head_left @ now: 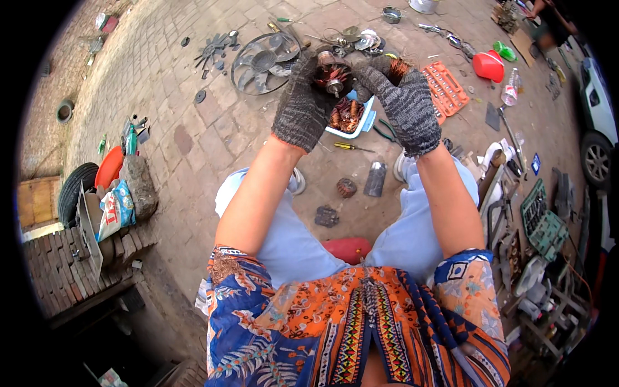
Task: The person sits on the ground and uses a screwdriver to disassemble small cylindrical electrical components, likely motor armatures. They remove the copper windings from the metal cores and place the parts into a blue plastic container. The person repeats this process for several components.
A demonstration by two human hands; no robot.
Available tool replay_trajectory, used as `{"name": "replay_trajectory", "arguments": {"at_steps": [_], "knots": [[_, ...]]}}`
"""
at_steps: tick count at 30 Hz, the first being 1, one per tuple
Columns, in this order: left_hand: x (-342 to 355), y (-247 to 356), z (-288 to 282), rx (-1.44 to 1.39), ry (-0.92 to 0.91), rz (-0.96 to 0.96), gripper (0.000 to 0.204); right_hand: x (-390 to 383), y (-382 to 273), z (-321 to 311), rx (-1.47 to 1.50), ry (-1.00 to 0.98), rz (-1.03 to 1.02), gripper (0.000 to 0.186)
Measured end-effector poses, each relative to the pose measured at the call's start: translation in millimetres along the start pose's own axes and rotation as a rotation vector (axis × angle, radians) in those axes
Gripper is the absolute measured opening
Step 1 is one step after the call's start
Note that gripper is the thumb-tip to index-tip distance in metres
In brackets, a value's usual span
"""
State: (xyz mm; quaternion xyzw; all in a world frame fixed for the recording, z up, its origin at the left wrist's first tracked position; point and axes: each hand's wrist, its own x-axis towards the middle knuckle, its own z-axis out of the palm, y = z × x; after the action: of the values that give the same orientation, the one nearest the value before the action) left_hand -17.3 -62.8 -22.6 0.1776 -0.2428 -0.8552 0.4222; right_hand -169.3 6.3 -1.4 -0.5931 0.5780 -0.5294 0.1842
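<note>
My left hand (301,106), in a dark grey knit glove, grips a dark round motor part (332,75) with a metal shaft end facing me. My right hand (406,109), gloved alike, has its curled fingers at the part's right side. A copper-wound piece (399,66) shows behind my right fingers; I cannot tell whether they hold it too. Beneath my hands sits a white and blue tub (363,127) of copper coils (345,117). Around it lie a yellow screwdriver (351,146), pliers (385,131), a dark cylinder (375,178) and a small round part (346,187).
A fan ring (264,62) and an orange socket case (447,90) lie ahead. A red bucket (488,66), green tool case (543,219) and car wheel (595,158) are rightward. Left are a tire (71,193) and rock (138,184). Another person (548,29) is at the top right.
</note>
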Motion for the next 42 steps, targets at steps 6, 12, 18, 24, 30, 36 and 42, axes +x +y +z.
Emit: {"name": "replay_trajectory", "arguments": {"at_steps": [6, 12, 18, 24, 30, 36, 42], "knots": [[0.3, -11.0, -19.5, 0.402, -0.066, 0.123, 0.025, -0.7, 4.7, -4.4, -0.182, -0.067, -0.034, 0.028], [0.2, -3.0, -10.3, 0.064, -0.054, 0.076, 0.035, 0.4, -1.2, -3.6, -0.143, -0.085, 0.069, 0.031], [-5.0, 0.2, 11.1, 0.278, -0.092, 0.187, 0.05, 0.2, -9.4, -3.5, 0.073, 0.008, 0.138, 0.022], [-8.6, -1.7, 12.1, 1.027, -0.209, 0.499, 0.066, 2.4, -6.3, -15.1, 0.196, -0.009, 0.16, 0.019], [-11.2, 4.3, 12.8, 1.46, -0.145, 0.7, 0.07, -4.7, -10.8, -8.7, 0.314, -0.067, 0.156, 0.02], [-1.6, 5.0, 15.6, 1.135, -0.184, 0.497, 0.069, 0.0, -11.3, -7.1, 0.554, -0.024, 0.251, 0.02], [3.0, 5.4, 5.7, 1.153, -0.149, 0.485, 0.068, 1.0, -15.9, -3.6, 0.607, -0.073, 0.263, 0.021]]}}
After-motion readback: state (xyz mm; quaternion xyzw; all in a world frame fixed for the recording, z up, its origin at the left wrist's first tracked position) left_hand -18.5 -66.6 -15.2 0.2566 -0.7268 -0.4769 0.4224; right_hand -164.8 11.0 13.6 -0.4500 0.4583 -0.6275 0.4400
